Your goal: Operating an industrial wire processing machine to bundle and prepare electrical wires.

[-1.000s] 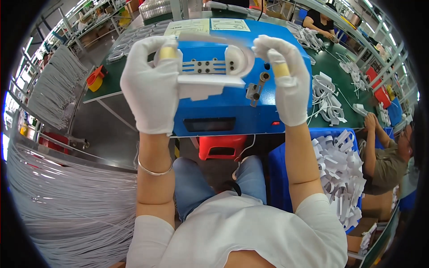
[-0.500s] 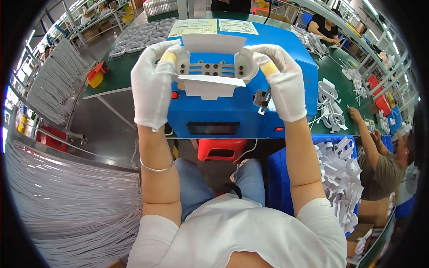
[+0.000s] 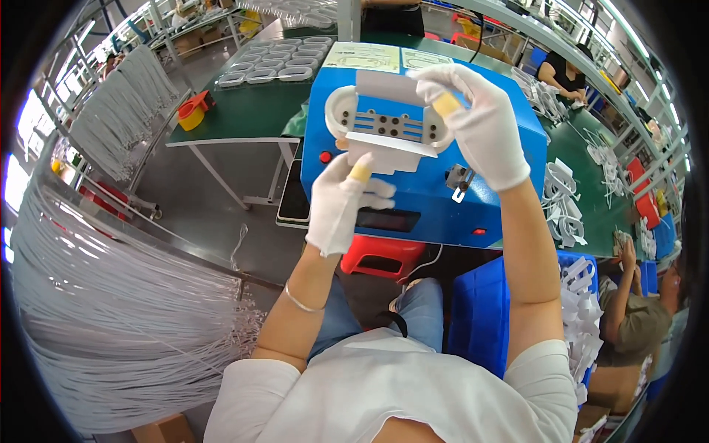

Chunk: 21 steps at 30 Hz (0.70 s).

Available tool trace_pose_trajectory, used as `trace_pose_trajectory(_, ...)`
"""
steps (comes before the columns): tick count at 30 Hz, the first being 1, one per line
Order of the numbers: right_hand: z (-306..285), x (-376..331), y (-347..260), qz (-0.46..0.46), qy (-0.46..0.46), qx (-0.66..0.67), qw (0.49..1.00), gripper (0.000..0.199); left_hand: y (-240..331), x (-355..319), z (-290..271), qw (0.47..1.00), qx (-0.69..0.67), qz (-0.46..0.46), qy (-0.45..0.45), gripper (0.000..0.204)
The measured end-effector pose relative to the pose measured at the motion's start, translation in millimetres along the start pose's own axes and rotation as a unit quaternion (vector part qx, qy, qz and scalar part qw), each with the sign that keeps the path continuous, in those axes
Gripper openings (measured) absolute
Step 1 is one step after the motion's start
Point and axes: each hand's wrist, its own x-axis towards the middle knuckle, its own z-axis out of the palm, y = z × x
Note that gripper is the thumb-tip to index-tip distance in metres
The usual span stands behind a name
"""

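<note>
Seemingly midway, the white plastic holder [image 3: 388, 127] with its card is up in front of the blue machine [image 3: 413, 184], pinched at its right end by the right hand [image 3: 480, 125], while the left hand [image 3: 341, 203] hangs half-curled just below, holding nothing.

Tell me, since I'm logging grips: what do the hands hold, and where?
The right hand grips the white tray by its right end; the left hand touches its lower edge.

Open air lies left of the blue machine [image 3: 421, 184], above the grey floor [image 3: 199, 214]; to the right, white cable bundles [image 3: 561, 214] crowd the table [image 3: 598, 184] — a blue bin [image 3: 480, 317] blocks below; hanging white cords [image 3: 111, 295] wall off the far left.
</note>
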Motion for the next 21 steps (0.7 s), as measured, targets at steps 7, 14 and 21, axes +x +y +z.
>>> trace_pose_trajectory(7,15.7,12.7,-7.3,0.050,-0.027,-0.037,0.998,0.021,10.9,9.8,-22.5,0.997,0.005,-0.052,-0.060,0.031)
trace_pose_trajectory(14,-19.1,-28.0,-7.0,0.086,0.042,0.008,0.995,0.039,103.0,-15.7,-146.1,0.656,0.410,0.441,0.455,0.030)
trace_pose_trajectory(21,-23.1,-39.5,-24.4,0.093,0.034,0.042,0.994,0.040,203.9,-78.3,-213.9,0.306,0.561,0.379,0.670,0.046)
